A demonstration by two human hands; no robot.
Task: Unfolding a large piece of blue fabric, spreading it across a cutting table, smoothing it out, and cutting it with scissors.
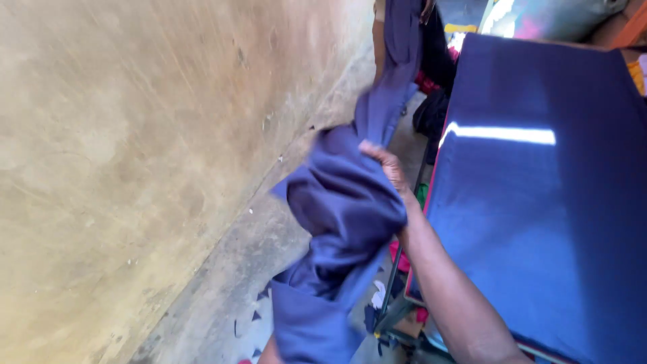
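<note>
Bare concrete floor littered with small fabric scraps runs along a stained tan wall on the left, and against this backdrop the work is a length of purple-blue cloth held up in the air. Nearest the camera, below the grip, the cloth hangs in loose, heavy folds toward the bottom edge of the view, where a bit of skin, possibly the left arm, peeks from under it; whether a left hand is shut on the cloth I cannot tell. Just above that, the right hand has its fingers curled tight around a bunched fold, knuckles up. Beyond the grip the cloth stretches in a narrowing band up toward the top of the frame. It looks soft, limp and light, not slippery, so gathering a thick handful seems the safest hold. To the right of the grip lies a table spread with dark blue fabric; farther off are more dark clothes.
</note>
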